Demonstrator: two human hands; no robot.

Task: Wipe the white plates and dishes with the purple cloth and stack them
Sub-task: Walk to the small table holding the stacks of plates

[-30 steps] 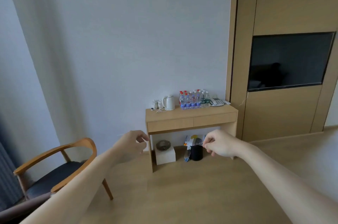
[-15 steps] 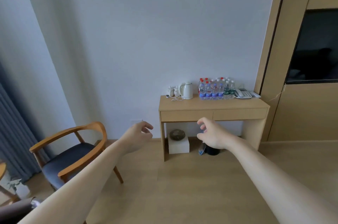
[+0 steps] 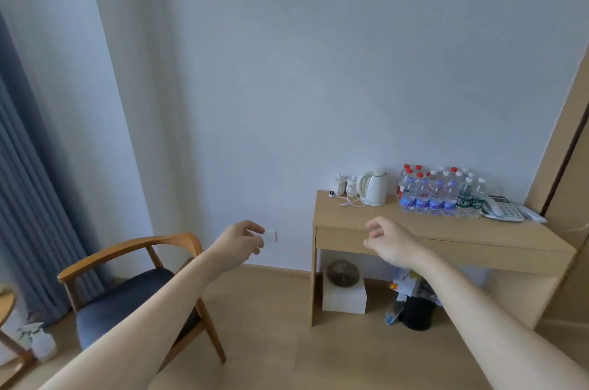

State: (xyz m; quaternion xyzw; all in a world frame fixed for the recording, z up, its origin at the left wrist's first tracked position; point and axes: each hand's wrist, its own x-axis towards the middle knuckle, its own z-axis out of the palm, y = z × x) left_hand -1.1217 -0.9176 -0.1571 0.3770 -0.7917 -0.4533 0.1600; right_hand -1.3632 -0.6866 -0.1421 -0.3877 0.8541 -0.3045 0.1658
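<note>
Both hands hold nothing, fingers loosely curled: the left hand (image 3: 239, 244) is at 9 o'clock from the right hand (image 3: 390, 246). A desk (image 3: 430, 227) stands behind the right hand, a chair (image 3: 127, 297) at 8 o'clock. Plates and cloth are out of view.

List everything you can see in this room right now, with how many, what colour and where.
Desk: one, light wood, against the wall at right.
Kettle: one, white, on the desk.
Water bottles: a cluster, count unclear, clear with red or white caps, on the desk beside the kettle.
Telephone: one, white, right end of the desk.
Box: one, white, on the floor under the desk.
Bin: one, black, under the desk.
Chair: one, wood with dark blue seat, at left.
Curtain: one, blue-grey, far left.
Left hand: one, empty, fingers loosely curled.
Right hand: one, empty, fingers loosely curled.
</note>
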